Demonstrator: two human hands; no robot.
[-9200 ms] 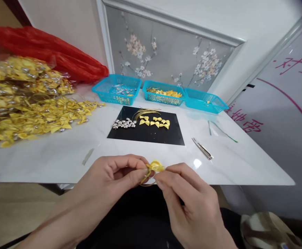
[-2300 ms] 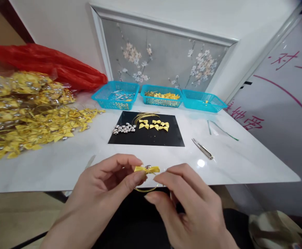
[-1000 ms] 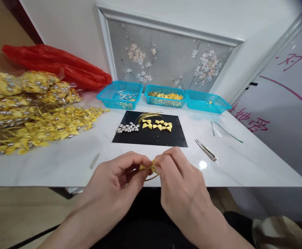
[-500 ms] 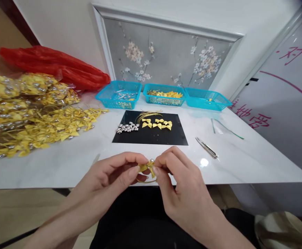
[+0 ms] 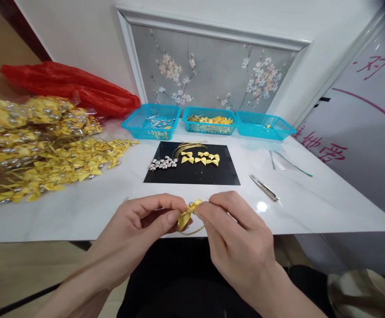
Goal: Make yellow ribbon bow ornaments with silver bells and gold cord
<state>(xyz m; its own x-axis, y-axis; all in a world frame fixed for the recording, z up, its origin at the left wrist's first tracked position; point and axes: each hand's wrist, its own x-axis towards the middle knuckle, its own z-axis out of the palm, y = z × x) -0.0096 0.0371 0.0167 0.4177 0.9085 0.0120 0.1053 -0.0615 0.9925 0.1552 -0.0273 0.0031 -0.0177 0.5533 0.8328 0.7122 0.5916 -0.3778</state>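
Between my two hands, above the table's front edge, is a yellow ribbon bow with a gold cord looping below it. My left hand pinches the bow's left side between thumb and fingers. On the other side, my right hand is closed with its fingertips at the bow's right end. A silver bead shows partly behind the bow. Just beyond the hands lies a black mat bearing silver beads, several yellow bows and a bundle of gold cords.
Thread snips lie right of the mat. Three blue baskets line the wall; the middle one holds yellow bows. Finished-looking bow pieces, bagged bundles and a red plastic bag fill the left. A green-edged strip lies at right.
The bow has turned between my fingers and its left loop now hangs lower. My right hand has shifted slightly right and changed its finger position; the bead is now mostly covered.
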